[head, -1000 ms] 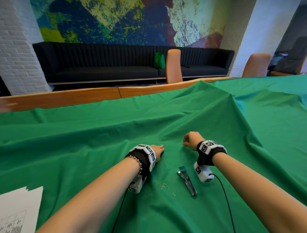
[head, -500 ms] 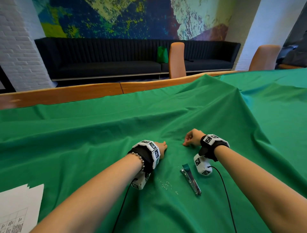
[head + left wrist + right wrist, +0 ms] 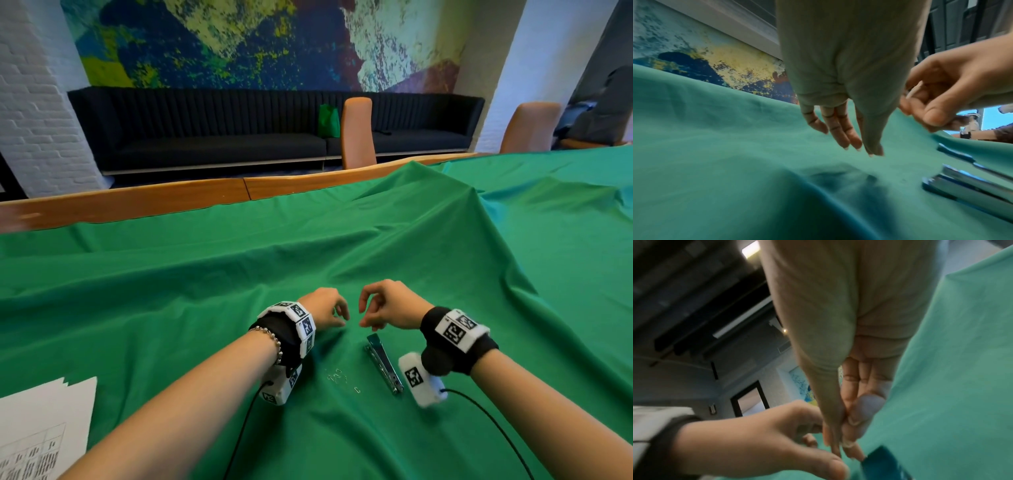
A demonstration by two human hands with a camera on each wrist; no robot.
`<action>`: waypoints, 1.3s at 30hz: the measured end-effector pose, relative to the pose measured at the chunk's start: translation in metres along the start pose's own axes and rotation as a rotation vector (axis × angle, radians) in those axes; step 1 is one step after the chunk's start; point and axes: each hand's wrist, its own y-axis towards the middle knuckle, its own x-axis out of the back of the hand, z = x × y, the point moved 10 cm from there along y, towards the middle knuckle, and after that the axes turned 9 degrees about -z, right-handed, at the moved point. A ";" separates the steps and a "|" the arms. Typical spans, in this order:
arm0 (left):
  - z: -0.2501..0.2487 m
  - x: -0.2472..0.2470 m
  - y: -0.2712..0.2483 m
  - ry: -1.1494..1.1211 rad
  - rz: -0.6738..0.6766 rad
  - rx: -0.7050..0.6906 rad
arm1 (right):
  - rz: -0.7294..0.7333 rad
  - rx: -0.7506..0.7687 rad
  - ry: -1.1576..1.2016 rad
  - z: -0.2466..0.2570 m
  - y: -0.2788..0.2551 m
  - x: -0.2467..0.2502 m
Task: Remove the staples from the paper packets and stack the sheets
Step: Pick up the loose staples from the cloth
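1. Nearest me, at about 8 o'clock on the worktop, lies the stack of sheets, loose and slightly fanned, well apart from both my hands.
2. Straight ahead and close, a small scatter of pulled staples rests on the green cloth. Just to their right, at about 1 o'clock, lies the staple remover, untouched.
3. Just beyond the staples hovers my left hand, low over the cloth. Its fingers hang loosely curled and hold nothing that I can see.
4. Beside it, near but not touching, is my right hand, its fingertips drawn together just past the far end of the remover. The wrist views are blurred, so I cannot tell whether a staple is pinched there; I see none.
5. No stapled packet shows anywhere, so I judge the pulling and stacking are done or nearly so.
6. Next I would gather the loose staples, which calls for a fine pinch against soft, wrinkled cloth, or square up the sheets at 8 o'clock.
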 end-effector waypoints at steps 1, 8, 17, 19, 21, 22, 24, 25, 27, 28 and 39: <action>-0.004 -0.005 -0.001 -0.013 0.018 -0.015 | -0.014 -0.002 0.006 0.000 -0.009 -0.001; -0.016 -0.028 0.000 -0.030 0.070 0.026 | -0.151 -0.122 0.043 -0.037 -0.050 0.022; -0.021 -0.035 0.009 0.035 0.065 0.062 | -0.114 -0.359 0.011 -0.118 -0.109 0.062; -0.019 -0.038 0.011 0.044 0.079 0.076 | -0.060 -0.398 -0.033 -0.132 -0.124 0.062; -0.018 -0.040 0.011 0.042 0.085 0.088 | -0.018 -0.415 -0.073 -0.140 -0.136 0.058; -0.018 -0.040 0.011 0.046 0.082 0.088 | -0.003 -0.421 -0.070 -0.143 -0.142 0.056; -0.019 -0.037 0.011 0.042 0.051 0.089 | 0.022 -0.417 -0.043 -0.144 -0.149 0.051; -0.018 -0.034 0.011 0.029 0.029 0.090 | 0.034 -0.406 -0.032 -0.143 -0.151 0.049; -0.018 -0.025 0.010 -0.019 -0.031 0.093 | 0.044 -0.387 -0.009 -0.141 -0.154 0.045; -0.017 -0.019 0.009 -0.073 -0.071 0.105 | 0.042 -0.378 -0.005 -0.139 -0.155 0.044; -0.018 -0.022 -0.064 -1.306 -0.189 0.610 | 0.035 -0.306 -0.145 -0.130 -0.153 0.037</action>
